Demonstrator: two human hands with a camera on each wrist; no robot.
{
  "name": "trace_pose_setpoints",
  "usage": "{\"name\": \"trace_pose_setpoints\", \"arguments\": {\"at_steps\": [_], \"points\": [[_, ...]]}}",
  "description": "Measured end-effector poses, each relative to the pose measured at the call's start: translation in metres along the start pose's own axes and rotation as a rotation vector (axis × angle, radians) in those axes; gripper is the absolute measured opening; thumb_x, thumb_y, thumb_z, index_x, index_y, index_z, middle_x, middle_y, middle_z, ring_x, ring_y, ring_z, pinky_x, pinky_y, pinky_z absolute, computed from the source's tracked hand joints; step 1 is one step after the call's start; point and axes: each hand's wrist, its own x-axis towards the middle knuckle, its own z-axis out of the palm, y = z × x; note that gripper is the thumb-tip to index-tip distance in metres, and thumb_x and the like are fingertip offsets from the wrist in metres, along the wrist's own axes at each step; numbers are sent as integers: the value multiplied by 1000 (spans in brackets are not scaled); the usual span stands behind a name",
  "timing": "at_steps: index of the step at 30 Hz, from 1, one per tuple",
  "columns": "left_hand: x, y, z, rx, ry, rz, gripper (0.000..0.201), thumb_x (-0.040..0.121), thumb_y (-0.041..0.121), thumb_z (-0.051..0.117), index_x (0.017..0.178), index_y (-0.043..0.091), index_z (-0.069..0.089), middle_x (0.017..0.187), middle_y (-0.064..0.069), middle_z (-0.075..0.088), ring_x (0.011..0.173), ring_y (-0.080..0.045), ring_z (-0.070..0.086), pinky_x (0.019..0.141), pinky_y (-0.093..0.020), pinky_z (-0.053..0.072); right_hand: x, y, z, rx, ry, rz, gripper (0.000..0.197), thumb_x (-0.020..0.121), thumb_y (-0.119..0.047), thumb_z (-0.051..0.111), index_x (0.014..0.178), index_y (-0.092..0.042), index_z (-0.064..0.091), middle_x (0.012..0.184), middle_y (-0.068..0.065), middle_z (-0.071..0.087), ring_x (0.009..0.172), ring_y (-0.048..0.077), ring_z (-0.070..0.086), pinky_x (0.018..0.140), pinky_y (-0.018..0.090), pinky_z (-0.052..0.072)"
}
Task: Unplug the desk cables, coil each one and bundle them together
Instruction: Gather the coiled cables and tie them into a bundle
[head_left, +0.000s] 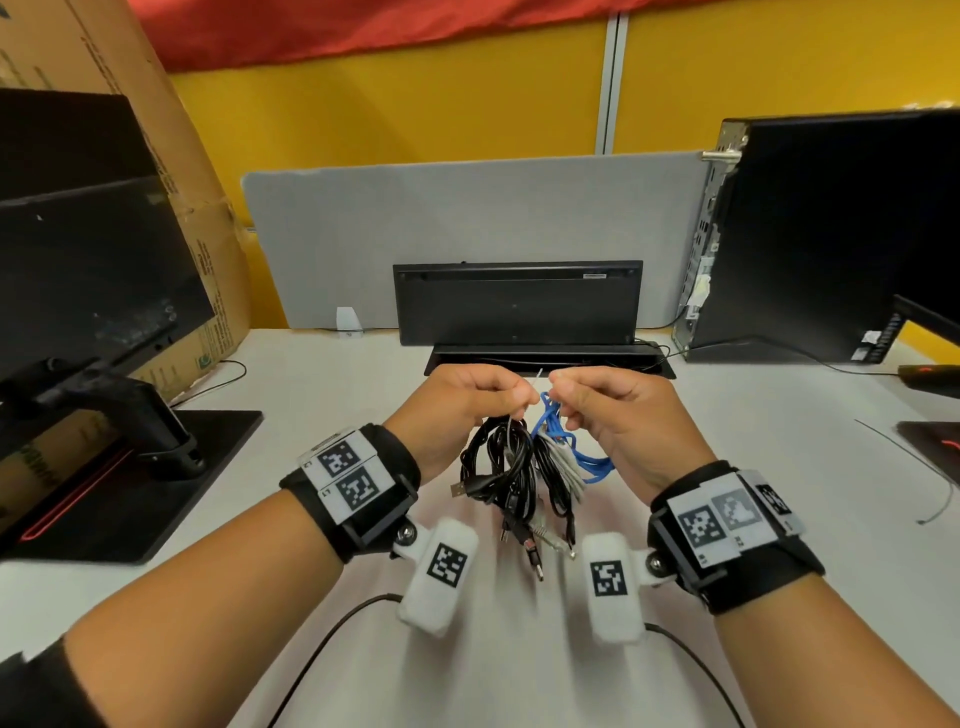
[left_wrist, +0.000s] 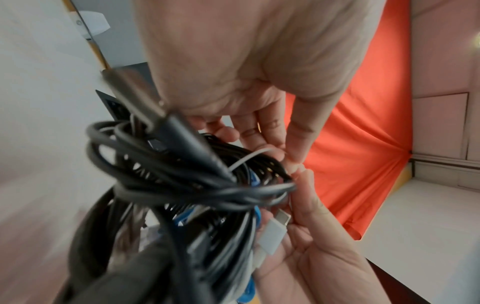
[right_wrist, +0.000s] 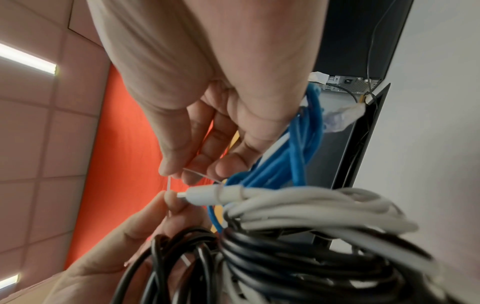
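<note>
Coiled cables (head_left: 524, 467), black, grey and blue, hung in a bunch above the desk (head_left: 727, 415), near its front edge. I pinched a thin white tie (right_wrist: 170, 183) between my left hand (head_left: 467, 402) and right hand (head_left: 613, 410), fingers curled tight on it. Behind, an open cable tray (head_left: 519, 306) stood at the back edge.

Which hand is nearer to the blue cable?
Right. The right hand touches the blue cable, which hangs under it; the left hand is beside the black coils, apart.
</note>
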Motion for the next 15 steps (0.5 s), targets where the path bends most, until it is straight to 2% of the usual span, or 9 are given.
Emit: {"name": "trace_pose_setpoints", "arguments": {"at_steps": [2, 7, 11, 15], "points": [[0, 2, 0, 15, -9, -1, 23, 89, 5, 60, 70, 13, 69, 72, -3, 62, 67, -3, 59, 62, -8, 43, 0, 0, -2, -11, -22, -9, 22, 69, -32, 75, 85, -18, 79, 83, 10, 73, 71, 20, 59, 67, 26, 50], [1, 6, 2, 46, 4, -6, 21, 88, 5, 59, 73, 13, 70, 64, 2, 58, 63, -1, 57, 58, -7, 43, 2, 4, -2, -57, -42, -42, 22, 72, -32, 74, 86, -16, 79, 86, 10, 74, 71, 18, 61, 67, 25, 49], [2, 7, 3, 33, 13, 7, 23, 87, 3, 58, 70, 13, 69, 65, -2, 56, 66, -8, 57, 61, -12, 46, 3, 7, -4, -94, -54, -53, 8, 80, -21, 73, 86, -20, 79, 87, 9, 74, 72, 17, 62, 67, 24, 49], [1, 5, 4, 49, 12, 10, 20, 88, 5, 58, 72, 12, 68, 65, -1, 56, 68, -8, 58, 65, -12, 46, 3, 9, -4, -104, -62, -63, 9, 84, -15, 71, 87, -19, 78, 87, 9, 74, 73, 16, 63, 66, 22, 50]]}}
